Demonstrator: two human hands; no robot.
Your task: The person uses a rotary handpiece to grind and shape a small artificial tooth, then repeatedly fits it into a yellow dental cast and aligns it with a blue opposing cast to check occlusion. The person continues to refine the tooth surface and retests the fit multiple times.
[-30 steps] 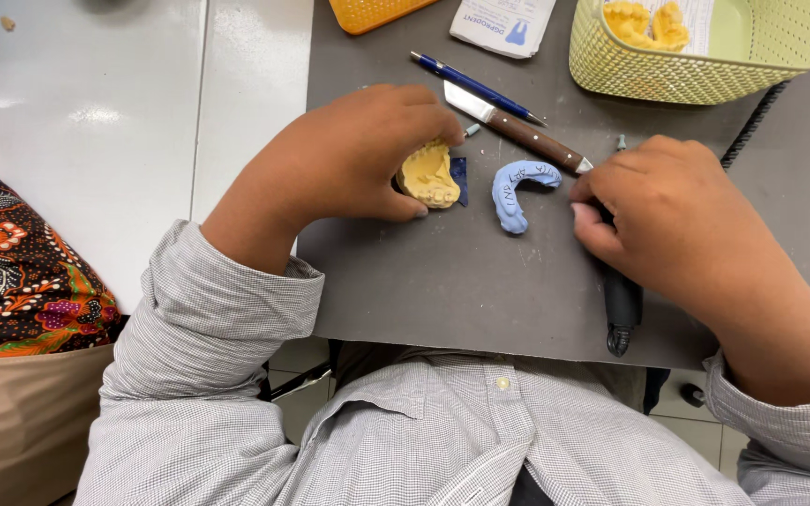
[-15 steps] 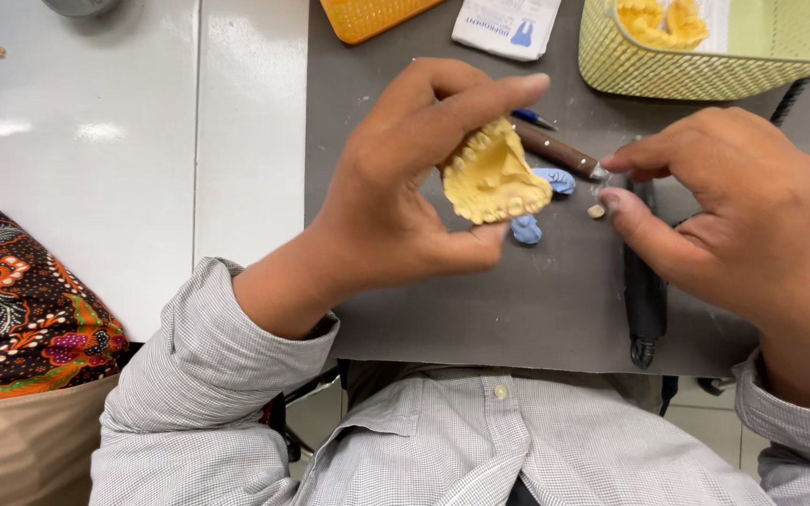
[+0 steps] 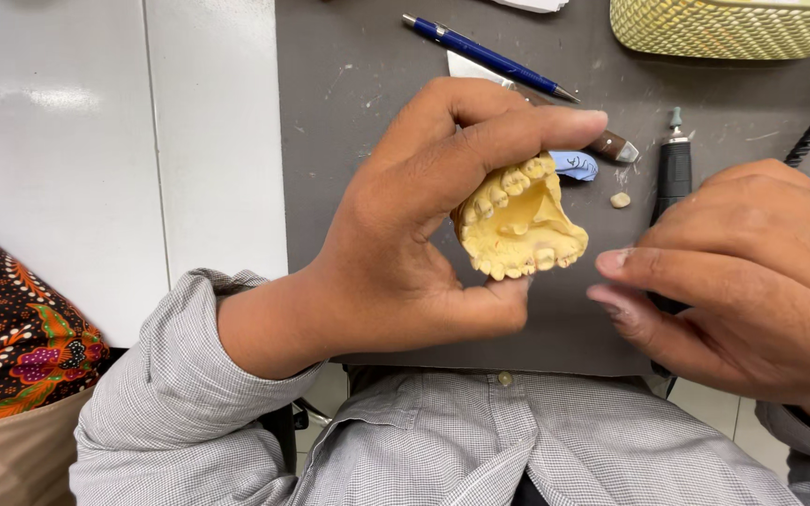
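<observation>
From my feed, the left hand (image 3: 396,244) has the yellow dental cast (image 3: 517,225) pinched between the thumb below and the forefinger laid across its top, raised off the grey mat (image 3: 367,122) with the tooth rows tipped toward the camera, presumably so the arch can be inspected. The right hand (image 3: 752,281) holds nothing; its fingers are loosely curled, and the tips sit just beside the cast's right edge without touching it, as if ready to steady or probe it. Behind the cast on the mat lie a blue impression piece (image 3: 576,165), mostly hidden, a small pale crumb (image 3: 620,200), a brown-handled knife (image 3: 602,142) and a blue pen (image 3: 489,56), all within easy reach. A black rotary handpiece (image 3: 674,169) lies partly under the right hand, and a yellow-green basket (image 3: 733,28) sits at the bench's far edge
</observation>
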